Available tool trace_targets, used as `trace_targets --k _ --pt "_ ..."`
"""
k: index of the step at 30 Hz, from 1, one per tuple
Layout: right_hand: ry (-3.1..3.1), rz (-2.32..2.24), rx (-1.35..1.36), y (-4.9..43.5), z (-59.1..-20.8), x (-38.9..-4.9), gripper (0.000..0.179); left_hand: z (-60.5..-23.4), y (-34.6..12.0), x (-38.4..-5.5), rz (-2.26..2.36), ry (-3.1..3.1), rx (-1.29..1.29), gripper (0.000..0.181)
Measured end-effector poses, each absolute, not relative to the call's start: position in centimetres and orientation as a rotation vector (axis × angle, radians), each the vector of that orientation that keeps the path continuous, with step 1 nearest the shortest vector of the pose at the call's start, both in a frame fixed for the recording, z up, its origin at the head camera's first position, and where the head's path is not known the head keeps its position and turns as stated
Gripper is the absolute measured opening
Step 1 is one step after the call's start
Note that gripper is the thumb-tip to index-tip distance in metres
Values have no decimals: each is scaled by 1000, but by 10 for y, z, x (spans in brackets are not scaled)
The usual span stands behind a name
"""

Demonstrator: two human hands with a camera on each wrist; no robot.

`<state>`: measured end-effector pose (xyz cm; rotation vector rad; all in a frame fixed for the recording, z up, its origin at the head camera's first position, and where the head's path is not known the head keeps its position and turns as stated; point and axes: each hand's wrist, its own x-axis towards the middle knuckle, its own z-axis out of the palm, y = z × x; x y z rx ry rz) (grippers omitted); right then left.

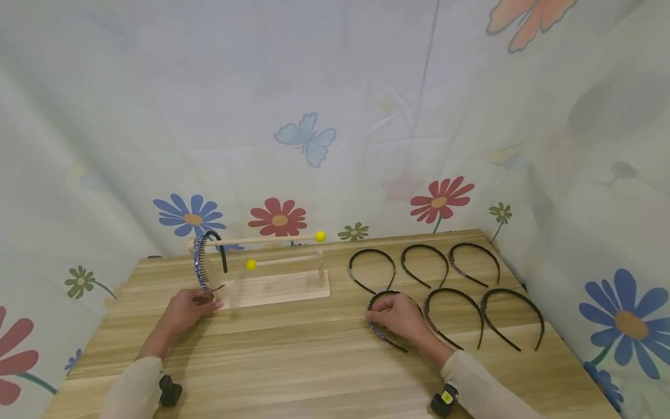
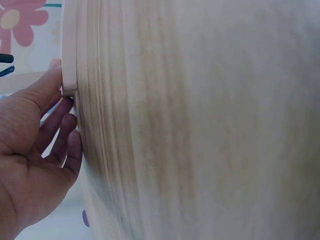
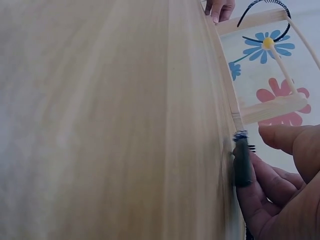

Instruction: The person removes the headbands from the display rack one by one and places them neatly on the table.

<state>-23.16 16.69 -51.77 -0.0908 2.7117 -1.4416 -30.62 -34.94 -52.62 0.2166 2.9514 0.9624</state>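
At the left stands a pale wooden headband stand with two horizontal rods, each tipped with a yellow ball. A black headband with blue sparkly stones hangs on the upper rod, near its left end. My left hand grips the left end of the stand's base, thumb on the board and fingers curled beside its corner. My right hand is over another dark, sparkly headband lying on the table. In the right wrist view its fingers touch that headband, while the thumb stands apart from it.
Several more black headbands lie in two rows on the right of the wooden table. A cloth backdrop with printed flowers rises behind the table's far edge and along both sides.
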Motion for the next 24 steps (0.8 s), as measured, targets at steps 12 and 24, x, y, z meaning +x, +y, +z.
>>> trace_targets --k 12,24 --pt "2727 -1464 -204 168 -506 -229 24 -523 -348 -305 949 2932 197 42" --pt "2743 -1599 -535 144 -466 -246 28 -526 -350 -308 954 2952 211 43"
